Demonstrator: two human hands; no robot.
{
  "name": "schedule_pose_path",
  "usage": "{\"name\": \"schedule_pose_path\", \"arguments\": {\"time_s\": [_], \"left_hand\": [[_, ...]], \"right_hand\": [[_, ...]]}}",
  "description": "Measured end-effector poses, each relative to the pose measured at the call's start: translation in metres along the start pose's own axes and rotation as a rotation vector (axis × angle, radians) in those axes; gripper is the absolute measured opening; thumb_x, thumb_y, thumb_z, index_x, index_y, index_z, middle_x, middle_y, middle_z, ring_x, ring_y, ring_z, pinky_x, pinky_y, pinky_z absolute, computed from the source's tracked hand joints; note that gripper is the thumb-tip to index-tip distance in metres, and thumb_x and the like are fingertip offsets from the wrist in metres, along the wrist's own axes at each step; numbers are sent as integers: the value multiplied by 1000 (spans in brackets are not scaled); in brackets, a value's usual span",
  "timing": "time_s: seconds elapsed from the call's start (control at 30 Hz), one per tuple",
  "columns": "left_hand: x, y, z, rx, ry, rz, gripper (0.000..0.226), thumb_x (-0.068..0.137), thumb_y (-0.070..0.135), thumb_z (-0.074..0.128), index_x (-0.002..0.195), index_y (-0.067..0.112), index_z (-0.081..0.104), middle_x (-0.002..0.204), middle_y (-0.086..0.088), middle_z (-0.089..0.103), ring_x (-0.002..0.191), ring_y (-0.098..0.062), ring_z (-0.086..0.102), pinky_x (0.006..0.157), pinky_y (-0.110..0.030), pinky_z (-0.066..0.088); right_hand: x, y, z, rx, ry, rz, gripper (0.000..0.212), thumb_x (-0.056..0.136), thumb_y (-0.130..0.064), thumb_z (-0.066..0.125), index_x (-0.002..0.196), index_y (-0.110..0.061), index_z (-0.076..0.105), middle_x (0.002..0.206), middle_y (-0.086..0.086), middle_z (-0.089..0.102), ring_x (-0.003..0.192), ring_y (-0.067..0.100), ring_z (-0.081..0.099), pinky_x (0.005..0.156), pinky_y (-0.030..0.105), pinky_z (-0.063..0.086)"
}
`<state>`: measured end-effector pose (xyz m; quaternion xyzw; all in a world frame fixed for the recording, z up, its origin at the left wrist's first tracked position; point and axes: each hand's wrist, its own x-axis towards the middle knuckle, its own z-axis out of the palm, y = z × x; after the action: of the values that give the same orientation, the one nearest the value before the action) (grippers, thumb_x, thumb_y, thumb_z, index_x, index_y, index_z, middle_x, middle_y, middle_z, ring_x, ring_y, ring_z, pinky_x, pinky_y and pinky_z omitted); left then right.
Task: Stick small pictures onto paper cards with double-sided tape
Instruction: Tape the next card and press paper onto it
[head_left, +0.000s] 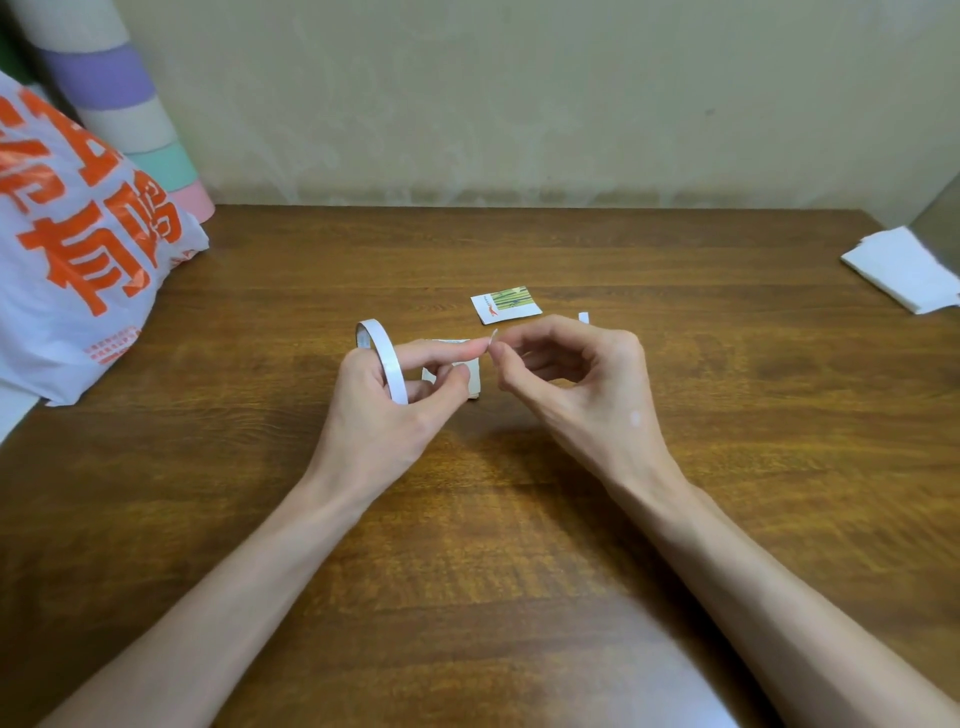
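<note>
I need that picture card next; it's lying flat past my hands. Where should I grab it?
Probably its near white edge, coming from the right. The card lies flat on the table, so nothing stands up to pinch; lift that edge with a fingernail, then pinch the margin, clear of the picture. The right hand is nearest but pinches the tape end now.

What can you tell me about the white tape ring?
The tape roll is a thin white ring with a wide open hole, and it looks papery. The left hand holds it on edge above the wooden table, with fingers curled about its lower part. Its loose end runs off to the right, where the right hand pinches it between thumb and fingertip.
</note>
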<state>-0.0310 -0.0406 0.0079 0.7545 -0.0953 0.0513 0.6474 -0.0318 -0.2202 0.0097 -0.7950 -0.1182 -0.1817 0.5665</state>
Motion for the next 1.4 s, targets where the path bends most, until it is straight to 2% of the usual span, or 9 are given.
{"name": "schedule_pose_path", "arguments": {"time_s": [0.1,0.17,0.23,0.43,0.67,0.9,1.1,1.23,1.4], "left_hand": [[0,0,-1,2,-9,8,27,98,1,67,105,21,82,55,18,62,48,-6,33,47,-18,28],[0,0,-2,1,-12,17,29,97,2,68,103,26,83,74,10,76,54,-14,43,52,-27,33],[1,0,-2,-10,-20,19,32,97,2,69,103,30,83,89,-2,80,60,-21,46,57,-34,34],[0,1,-3,-12,-36,33,33,97,6,69,103,35,83,87,-27,73,60,-22,43,58,-37,31],[0,-3,-2,9,-27,68,35,96,5,70,105,37,82,94,-5,77,61,-28,54,59,-39,39],[1,-5,0,55,-20,94,37,96,1,70,109,32,82,77,15,58,54,-24,33,48,-26,25],[-1,-2,-1,183,-4,192,38,97,4,69,118,33,79,72,14,46,49,-8,32,48,-16,26],[0,0,0,332,37,301,42,95,3,70,123,33,77,67,11,41,49,-11,33,56,-10,30],[-1,1,-1,381,37,365,46,93,-1,70,125,31,76,64,12,42,53,-9,38,60,-8,31]], "right_hand": [[0,0,0,-14,6,-11,2,92,-12,78,91,-13,80,78,-8,77,68,10,71,74,26,59],[-1,0,0,-24,4,-20,1,92,-13,79,91,-14,80,79,-7,77,68,11,71,73,26,59],[-1,0,0,-28,9,-22,3,92,-12,78,92,-14,80,78,-9,77,68,13,72,73,27,60],[0,1,1,4,9,2,7,92,-8,76,92,-14,80,79,-10,77,69,13,73,75,29,60],[1,-1,0,44,8,24,4,93,-12,77,91,-12,81,81,-6,78,71,15,75,75,25,57],[0,-1,1,65,16,39,5,93,-8,76,90,-10,80,82,-4,79,72,19,76,75,26,58],[2,-3,0,84,34,61,7,93,-8,76,87,-9,78,80,-1,78,73,26,76,74,31,61],[1,-6,0,110,40,78,6,93,-7,76,87,-9,78,82,3,78,75,32,76,76,43,64],[1,-7,0,111,63,88,5,92,-7,77,88,-10,78,83,4,78,74,32,76,76,46,64]]}}
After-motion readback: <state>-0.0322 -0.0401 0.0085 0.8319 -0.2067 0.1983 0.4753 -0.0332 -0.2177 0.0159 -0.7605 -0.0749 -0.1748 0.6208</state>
